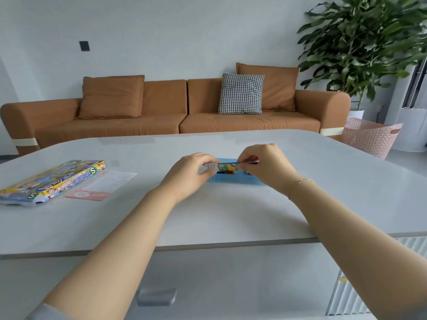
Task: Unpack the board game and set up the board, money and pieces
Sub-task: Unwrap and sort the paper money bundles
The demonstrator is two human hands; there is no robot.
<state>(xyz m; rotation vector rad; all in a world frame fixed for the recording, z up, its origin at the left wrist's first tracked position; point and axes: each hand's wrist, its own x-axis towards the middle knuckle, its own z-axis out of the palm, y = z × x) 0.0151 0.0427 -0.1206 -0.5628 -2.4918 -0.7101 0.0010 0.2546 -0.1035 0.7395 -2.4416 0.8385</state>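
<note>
My left hand (194, 172) and right hand (261, 163) each pinch one end of a small bundle of cards (225, 167), its long axis running left to right between the two grips. It is held just above the blue tray (233, 180) at mid-tabletop (231, 211). Neither hand is nearer; the game box (49, 181) lies well apart, far left.

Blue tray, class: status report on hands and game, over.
Both hands, left and right, pinching a card stack over the blue tray. Game box and leaflet lie left. Nothing obstructing.
</note>
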